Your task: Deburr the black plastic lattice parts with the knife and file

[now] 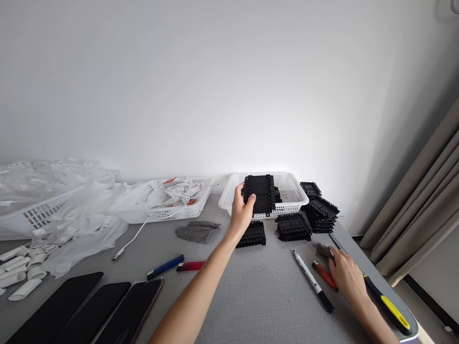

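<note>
Two hands are out over the grey table [258, 296]. Our left hand [242, 212], centre of frame, has fingers & thumb clamped on the left edge of a black panel [260, 193]. We hold the panel over the front rim of the white basket [299, 193], upper centre.

Our right hand [346, 274], lower right, lies palm down w/ fingers loose, gripping nothing. Its tips touch a small grey scrap [324, 249].

Just left of it lie an orange lighter [323, 274] & a white marker [311, 281]. Right of the wrist lies a yellow-black tool [389, 306].

Several black stacks [293, 227] sit below & right of the basket. A blue lighter [165, 266] & a red lighter [190, 266] lie lower centre-left.
</note>
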`<state>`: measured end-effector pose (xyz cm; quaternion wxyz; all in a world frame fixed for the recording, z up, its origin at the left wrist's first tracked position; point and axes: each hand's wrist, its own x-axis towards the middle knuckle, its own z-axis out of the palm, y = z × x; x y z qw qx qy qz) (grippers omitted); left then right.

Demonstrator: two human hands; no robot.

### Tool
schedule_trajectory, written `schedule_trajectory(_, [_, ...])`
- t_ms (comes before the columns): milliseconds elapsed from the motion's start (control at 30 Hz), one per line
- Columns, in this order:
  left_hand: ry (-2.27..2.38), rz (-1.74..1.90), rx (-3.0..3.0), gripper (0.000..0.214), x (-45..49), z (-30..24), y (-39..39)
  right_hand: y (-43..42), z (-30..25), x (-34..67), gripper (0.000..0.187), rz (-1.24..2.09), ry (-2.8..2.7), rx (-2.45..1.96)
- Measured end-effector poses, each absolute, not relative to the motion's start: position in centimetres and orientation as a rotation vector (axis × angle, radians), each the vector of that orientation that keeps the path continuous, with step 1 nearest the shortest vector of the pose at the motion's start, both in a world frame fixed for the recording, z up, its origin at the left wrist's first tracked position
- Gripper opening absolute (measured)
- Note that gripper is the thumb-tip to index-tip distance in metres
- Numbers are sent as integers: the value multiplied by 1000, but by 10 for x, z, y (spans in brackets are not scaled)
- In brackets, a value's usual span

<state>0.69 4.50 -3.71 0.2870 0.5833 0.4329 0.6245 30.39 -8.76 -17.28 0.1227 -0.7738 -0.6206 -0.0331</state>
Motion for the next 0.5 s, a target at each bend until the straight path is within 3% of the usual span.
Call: schedule_trajectory(500, [1162,1656,1500,47,6,-42,49,-89,-143,310,56,728,-1131,-1682])
